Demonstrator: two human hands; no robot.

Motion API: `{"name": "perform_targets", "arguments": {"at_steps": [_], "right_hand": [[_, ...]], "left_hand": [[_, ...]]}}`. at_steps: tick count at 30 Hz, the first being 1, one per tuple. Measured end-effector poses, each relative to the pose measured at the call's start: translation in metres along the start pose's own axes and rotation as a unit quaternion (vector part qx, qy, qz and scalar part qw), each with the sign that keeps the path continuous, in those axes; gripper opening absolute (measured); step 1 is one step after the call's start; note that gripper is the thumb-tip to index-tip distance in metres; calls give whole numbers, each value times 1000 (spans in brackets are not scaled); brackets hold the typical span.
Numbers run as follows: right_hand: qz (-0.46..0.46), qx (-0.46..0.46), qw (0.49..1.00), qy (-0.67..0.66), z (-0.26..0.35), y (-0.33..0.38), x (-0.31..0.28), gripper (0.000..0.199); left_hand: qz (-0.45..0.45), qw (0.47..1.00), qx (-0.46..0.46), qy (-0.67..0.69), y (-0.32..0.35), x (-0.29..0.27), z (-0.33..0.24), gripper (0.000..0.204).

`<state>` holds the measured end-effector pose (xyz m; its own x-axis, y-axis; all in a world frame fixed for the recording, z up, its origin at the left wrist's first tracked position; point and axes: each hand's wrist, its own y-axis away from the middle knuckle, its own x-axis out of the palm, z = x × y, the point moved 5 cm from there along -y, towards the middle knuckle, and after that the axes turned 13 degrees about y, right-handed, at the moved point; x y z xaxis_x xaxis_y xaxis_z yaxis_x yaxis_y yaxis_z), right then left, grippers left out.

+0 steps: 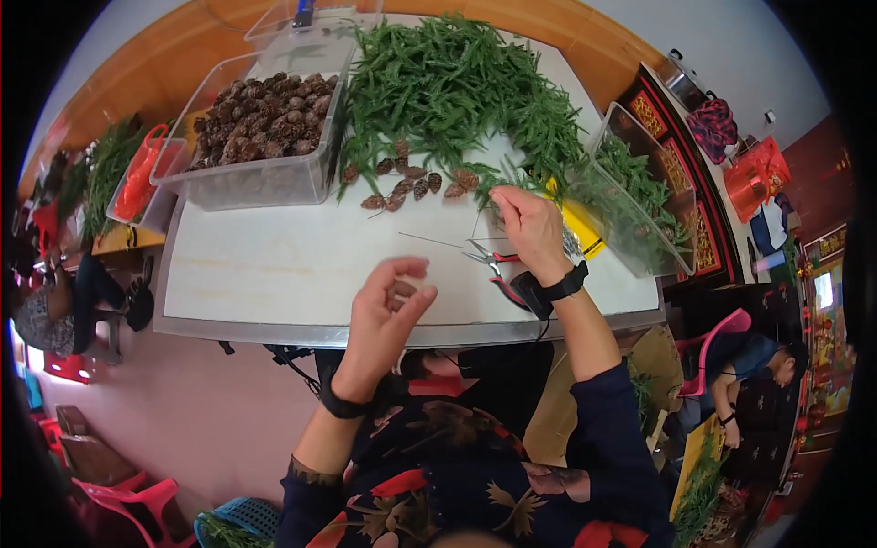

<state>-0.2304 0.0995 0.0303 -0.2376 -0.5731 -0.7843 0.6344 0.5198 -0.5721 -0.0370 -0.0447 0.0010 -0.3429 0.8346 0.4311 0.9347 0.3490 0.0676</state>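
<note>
Nearest the camera, my left hand hovers above the near edge of the white table, its fingers loosely curled with thumb and fingertips drawn close together; whether it pinches anything I cannot tell. Just beyond and to the right, my right hand is closed around a small green sprig, pinching it at the edge of the heap. A thin wire lies on the table between the two hands, and red-handled pliers rest just beside the right wrist. To do this step well, I judge, the sprig should be held firmly near its stem and kept low over the table, so that the wire stays within reach of the free hand. Farther off, a row of loose pine cones lies along the near side of a large arc of green sprigs, which may crowd the working space. To the left stands a clear bin of pine cones, with a smaller tray of red items beside it; to the right, a clear tub of greenery sits tilted at the table's corner. Beyond the table, other people sit at work on both sides.
</note>
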Motion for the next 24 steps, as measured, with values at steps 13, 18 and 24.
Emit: {"name": "perform_targets", "arguments": {"at_steps": [13, 18, 24], "right_hand": [[100, 81, 959, -253, 16, -7, -1, 19], [107, 121, 935, -315, -13, -14, 3, 19], [196, -64, 931, -301, -22, -22, 3, 20]], "left_hand": [[-42, 992, 20, -115, -117, 3, 14, 55], [-95, 976, -7, -196, -105, 3, -5, 48], [21, 954, 142, -263, -118, 25, -13, 36]]}}
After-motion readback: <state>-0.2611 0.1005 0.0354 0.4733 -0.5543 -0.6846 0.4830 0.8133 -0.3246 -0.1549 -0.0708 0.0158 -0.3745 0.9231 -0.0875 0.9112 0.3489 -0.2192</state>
